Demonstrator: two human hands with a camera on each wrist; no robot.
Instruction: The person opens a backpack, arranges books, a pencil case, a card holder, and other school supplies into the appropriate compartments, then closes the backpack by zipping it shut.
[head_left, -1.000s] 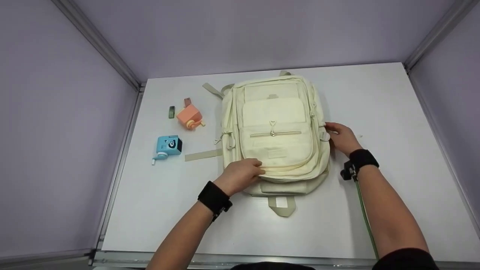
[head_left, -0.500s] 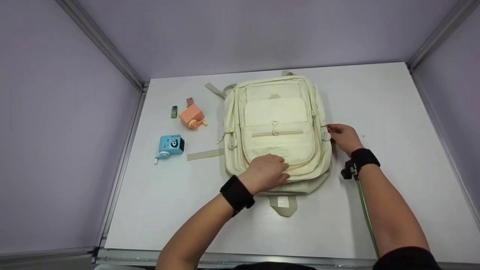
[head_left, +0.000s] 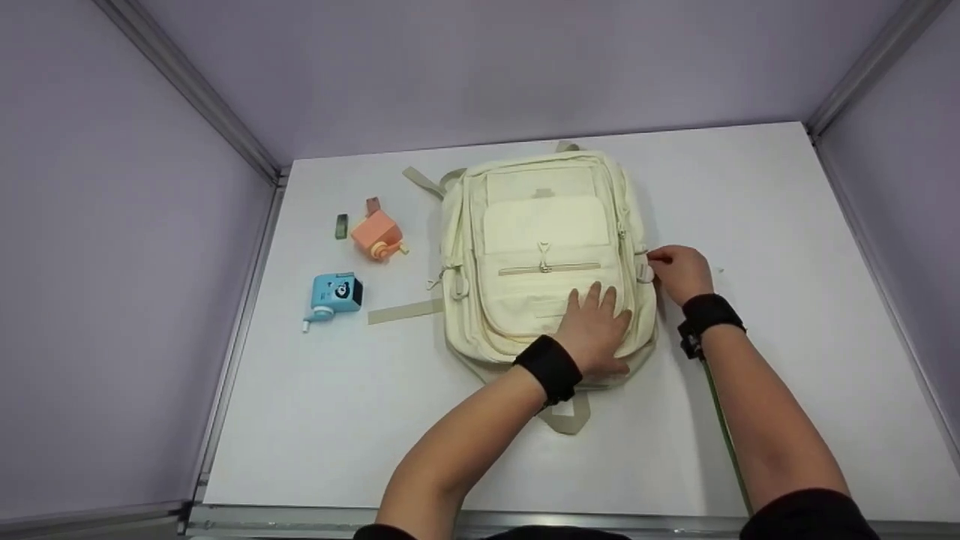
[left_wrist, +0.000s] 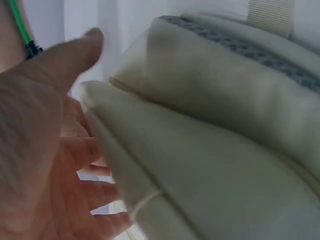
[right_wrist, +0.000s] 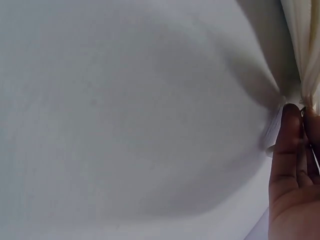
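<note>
A cream backpack [head_left: 551,225] lies front side up on the white table, its top loop toward the person. Over its lower right front, my left hand [head_left: 594,330] lies with fingers spread. In the left wrist view that hand's thumb [left_wrist: 82,52] stands apart from the fingers, beside the bag's seams. At the bag's right edge, my right hand [head_left: 682,274] pinches a small zipper pull between thumb and fingertips, close to a pale side buckle [head_left: 644,271]. The right wrist view shows those fingers [right_wrist: 287,150] right at the gathered fabric; the pull itself is mostly hidden.
Left of the bag are a blue crank-handled pencil sharpener [head_left: 334,292] with a panda picture and an orange one [head_left: 377,234]. A green block [head_left: 341,226] and a reddish-brown block [head_left: 373,205] lie near them. Grey straps [head_left: 405,311] stick out leftward. Lilac panels [head_left: 525,67] surround the table.
My left hand has moved right across the bag's lower front and its fingers have spread out. The right hand keeps its pinch at the right edge, nearly in place.
</note>
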